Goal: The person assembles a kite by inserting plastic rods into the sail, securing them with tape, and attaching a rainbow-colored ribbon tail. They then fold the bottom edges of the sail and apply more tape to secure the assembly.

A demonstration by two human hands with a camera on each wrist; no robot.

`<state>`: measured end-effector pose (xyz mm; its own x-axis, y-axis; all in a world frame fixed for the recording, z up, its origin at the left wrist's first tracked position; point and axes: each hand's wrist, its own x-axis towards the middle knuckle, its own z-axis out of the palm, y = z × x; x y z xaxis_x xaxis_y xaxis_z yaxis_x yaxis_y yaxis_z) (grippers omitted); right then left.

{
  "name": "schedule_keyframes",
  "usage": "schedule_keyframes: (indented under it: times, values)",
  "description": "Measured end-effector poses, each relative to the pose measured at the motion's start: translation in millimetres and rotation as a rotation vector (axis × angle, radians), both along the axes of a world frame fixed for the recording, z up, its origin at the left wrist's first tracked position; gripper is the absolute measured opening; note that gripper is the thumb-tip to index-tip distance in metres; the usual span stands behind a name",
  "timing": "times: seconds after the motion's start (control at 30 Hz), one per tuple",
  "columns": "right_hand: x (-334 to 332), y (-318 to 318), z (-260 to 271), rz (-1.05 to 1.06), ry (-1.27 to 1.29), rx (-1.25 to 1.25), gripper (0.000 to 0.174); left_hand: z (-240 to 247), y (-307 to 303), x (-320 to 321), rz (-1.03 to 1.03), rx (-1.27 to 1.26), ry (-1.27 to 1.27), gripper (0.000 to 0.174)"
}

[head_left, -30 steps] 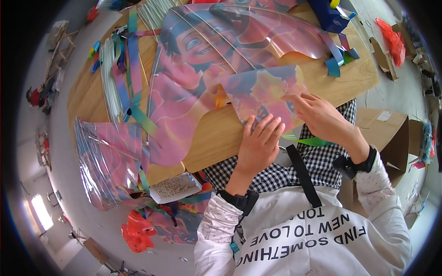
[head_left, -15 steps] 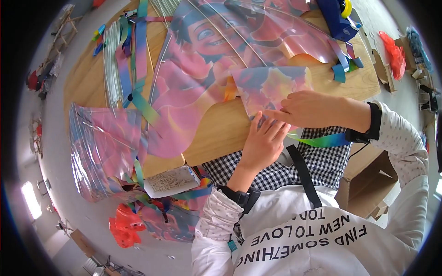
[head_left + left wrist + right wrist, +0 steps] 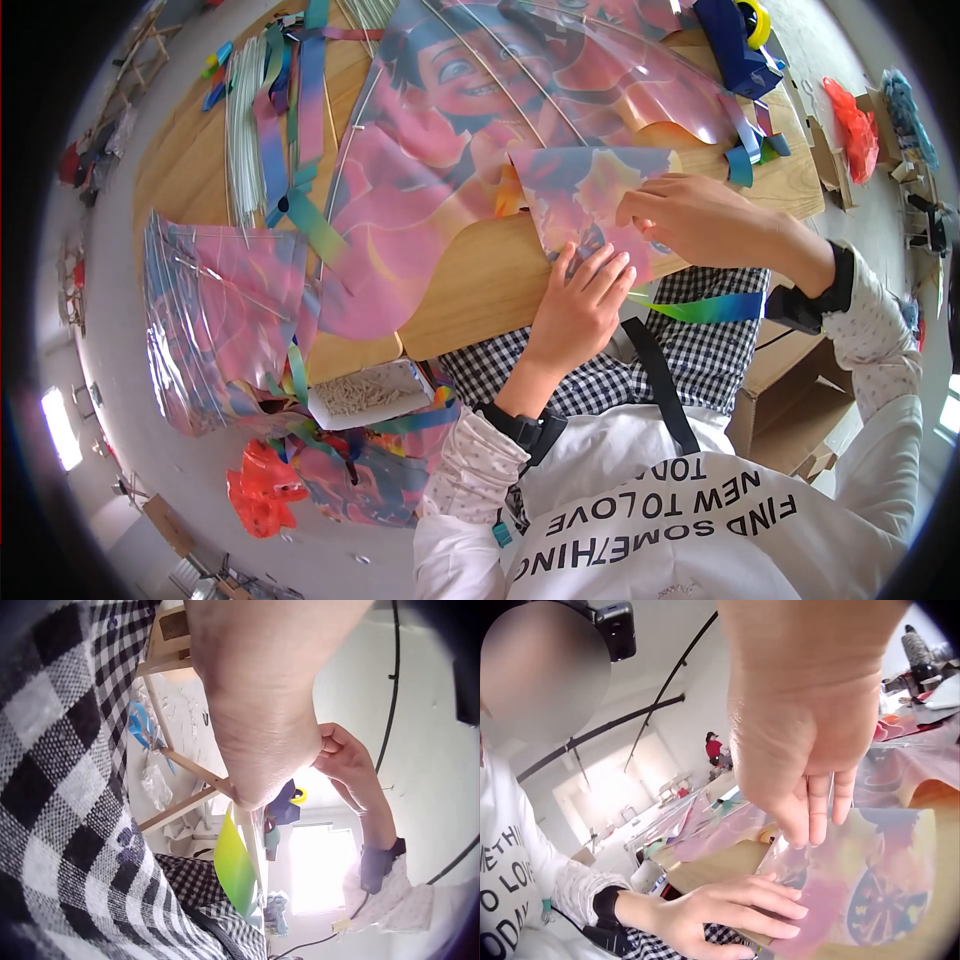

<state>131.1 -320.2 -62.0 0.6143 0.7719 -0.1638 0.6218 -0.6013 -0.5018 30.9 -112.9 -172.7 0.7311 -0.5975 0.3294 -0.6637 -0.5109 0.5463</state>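
Observation:
A thin, glossy printed kite sheet (image 3: 430,190) with a cartoon face and slim rods is spread over the wooden table. One flap (image 3: 575,190) of it is folded over at the near edge. My left hand (image 3: 580,315) rests on the flap's near end, fingers straight and spread. Just to its right, my right hand (image 3: 700,215) is over the flap. In the right wrist view the right hand (image 3: 817,772) points its fingers down, tips close over the film, with the left hand (image 3: 727,904) flat beside it. A green-to-blue ribbon (image 3: 710,308) hangs under the flap at the lap.
Bundled white rods (image 3: 243,140) and coloured ribbons (image 3: 312,110) lie at the table's left. A blue tape dispenser (image 3: 735,50) stands at the back right. By the near left edge are a box of small pale pieces (image 3: 370,393) and another folded printed sheet (image 3: 225,310).
My right hand slid over the flap toward the left fingertips, then drew back up and right. My left hand stayed on the flap. The head view shifted slightly.

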Motion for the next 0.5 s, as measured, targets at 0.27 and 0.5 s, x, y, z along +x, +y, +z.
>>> schedule_keyframes:
  times: [0.27,0.5]
  values:
    - [-83.8,1.5,-33.9,-1.130,0.981,0.839,0.014,-2.1,-0.3,0.0,-0.021,0.053,-0.012,0.047]
    - [-112.0,2.4,-53.4,-1.343,1.060,1.184,0.014,1.5,-0.3,0.3,-0.018,0.085,-0.026,0.047]
